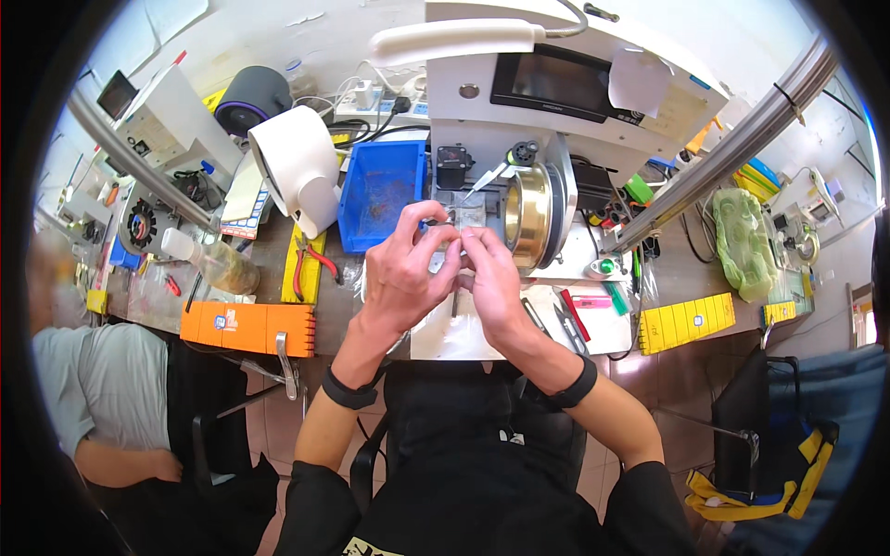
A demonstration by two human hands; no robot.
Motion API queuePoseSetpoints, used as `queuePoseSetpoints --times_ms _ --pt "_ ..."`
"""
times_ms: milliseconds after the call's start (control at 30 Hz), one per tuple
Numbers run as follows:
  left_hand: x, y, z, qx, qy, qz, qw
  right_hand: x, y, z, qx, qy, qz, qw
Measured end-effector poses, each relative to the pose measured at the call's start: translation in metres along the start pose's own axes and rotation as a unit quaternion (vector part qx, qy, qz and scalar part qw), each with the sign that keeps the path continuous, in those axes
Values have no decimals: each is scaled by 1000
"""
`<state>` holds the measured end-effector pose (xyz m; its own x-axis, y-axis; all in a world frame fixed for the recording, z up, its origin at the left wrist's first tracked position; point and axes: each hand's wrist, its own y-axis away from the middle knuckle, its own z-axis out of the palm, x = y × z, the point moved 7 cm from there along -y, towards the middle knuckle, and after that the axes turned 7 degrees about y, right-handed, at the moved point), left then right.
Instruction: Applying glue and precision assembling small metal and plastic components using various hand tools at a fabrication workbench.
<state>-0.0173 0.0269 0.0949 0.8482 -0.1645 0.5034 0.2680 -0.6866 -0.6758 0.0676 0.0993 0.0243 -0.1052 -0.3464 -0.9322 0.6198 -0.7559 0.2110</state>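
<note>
My left hand [405,273] and my right hand [493,278] meet in front of the machine, fingertips pinched close together. Whatever is between them is too small to name; a dark speck shows by the left fingertips. Just right of the right hand sits a brass-coloured drum [528,218] on the white machine [565,18]. A white-handled tool with a thin tip [491,174] and a dark round part points down behind the fingers. To the left of the hands lies a blue plastic bin [382,185]. Beneath them is a pale work surface [454,345].
Red-handled pliers [313,266] lie on the left beside an orange slotted strip [248,326] and a spray bottle [215,264]. Tweezers [571,329] and a red tool [574,313] lie to the right, near a yellow slotted strip [686,322]. Another person [107,389] sits at left.
</note>
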Motion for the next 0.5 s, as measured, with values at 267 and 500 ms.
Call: queuePoseSetpoints --times_ms 267,500 --pt "-7 -14 -10 -35 130 -24 991 12 -7 -8 -20 -32 17 999" --pt "-37 -83 10 -112 321 -151 928 9 -6 -7 -34 -37 54 997"
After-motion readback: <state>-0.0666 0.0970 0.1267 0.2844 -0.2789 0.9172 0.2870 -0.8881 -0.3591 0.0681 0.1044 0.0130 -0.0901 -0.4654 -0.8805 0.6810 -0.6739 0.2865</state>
